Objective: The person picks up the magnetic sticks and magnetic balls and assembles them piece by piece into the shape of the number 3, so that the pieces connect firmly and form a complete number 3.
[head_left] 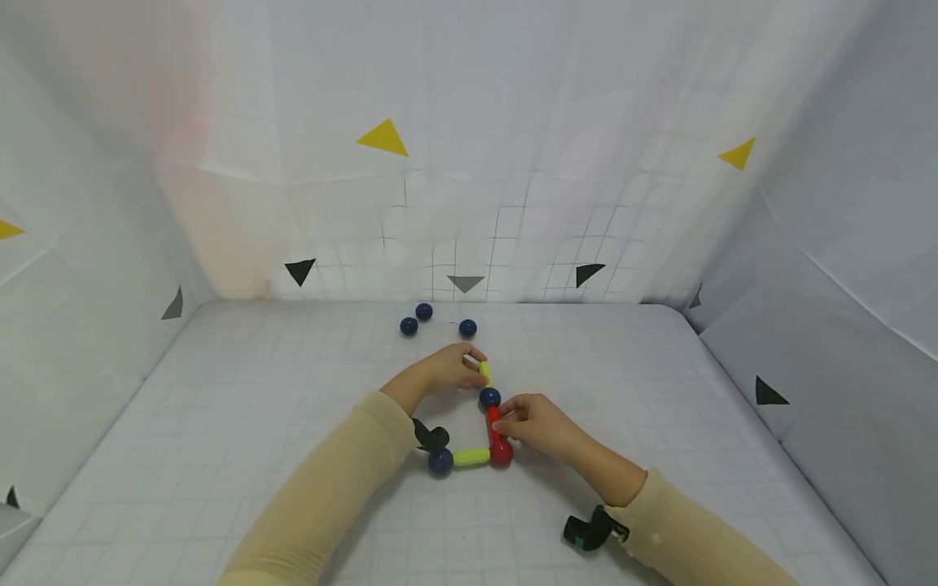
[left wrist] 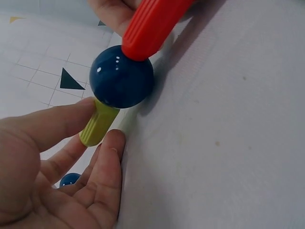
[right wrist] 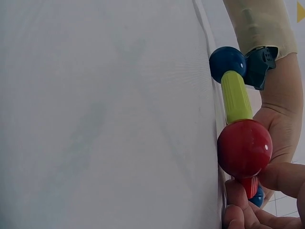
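My left hand pinches a short yellow-green rod between thumb and fingers. One end of that rod meets a glossy blue ball. From the same ball a ribbed red rod runs back toward me to a red ball. The fingers of my right hand pinch the red rod close to the red ball. Another yellow-green rod joins the red ball to a second blue ball on the left, so the joined pieces form an L-like chain on the table.
Three loose blue balls lie near the table's back edge, one apart from the pair. White sheeting with yellow and dark triangles surrounds the white table. Dark wrist cameras are strapped at both sleeves.
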### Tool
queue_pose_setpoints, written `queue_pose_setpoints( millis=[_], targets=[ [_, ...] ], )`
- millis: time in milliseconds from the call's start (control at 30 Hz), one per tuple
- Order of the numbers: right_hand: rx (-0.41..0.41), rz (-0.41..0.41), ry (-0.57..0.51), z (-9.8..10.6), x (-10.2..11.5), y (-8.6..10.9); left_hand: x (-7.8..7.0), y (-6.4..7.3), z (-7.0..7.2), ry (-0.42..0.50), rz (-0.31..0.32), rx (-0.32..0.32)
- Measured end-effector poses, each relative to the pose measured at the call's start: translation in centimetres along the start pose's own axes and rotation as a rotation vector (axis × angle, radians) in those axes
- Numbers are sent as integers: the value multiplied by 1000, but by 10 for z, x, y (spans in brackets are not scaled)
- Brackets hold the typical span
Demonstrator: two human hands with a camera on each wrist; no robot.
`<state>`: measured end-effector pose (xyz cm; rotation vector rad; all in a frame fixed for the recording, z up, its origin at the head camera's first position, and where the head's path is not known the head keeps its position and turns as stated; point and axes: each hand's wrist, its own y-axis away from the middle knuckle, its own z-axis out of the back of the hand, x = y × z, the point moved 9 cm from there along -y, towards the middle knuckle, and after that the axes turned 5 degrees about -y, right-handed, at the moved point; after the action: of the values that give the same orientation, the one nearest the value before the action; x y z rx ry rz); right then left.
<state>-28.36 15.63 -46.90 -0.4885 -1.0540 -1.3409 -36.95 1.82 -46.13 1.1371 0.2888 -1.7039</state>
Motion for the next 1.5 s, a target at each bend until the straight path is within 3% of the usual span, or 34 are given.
queue_pose_setpoints(
  millis=[367,667,1000,1200,1333,1500],
  targets=[
    [15,11,-8,0,0,-1,3,-2,1,36,-8,0],
    [-8,-27,-21,-1,-5,-2,4,-2,6,86,-17,-20],
    [-10,-34,-15,-1,-5,-2,1,-6,32,52,-39,-184],
    [-5,-21,0,-1,-4,-1,-1,-14,50,98,-59,-351],
    [-3,-11,1,-2,-1,1,-3,-17,58,65,-55,-450],
    [5,-4,-4,-5,2,1,-2,-21,63,24,-38,-505]
  ],
)
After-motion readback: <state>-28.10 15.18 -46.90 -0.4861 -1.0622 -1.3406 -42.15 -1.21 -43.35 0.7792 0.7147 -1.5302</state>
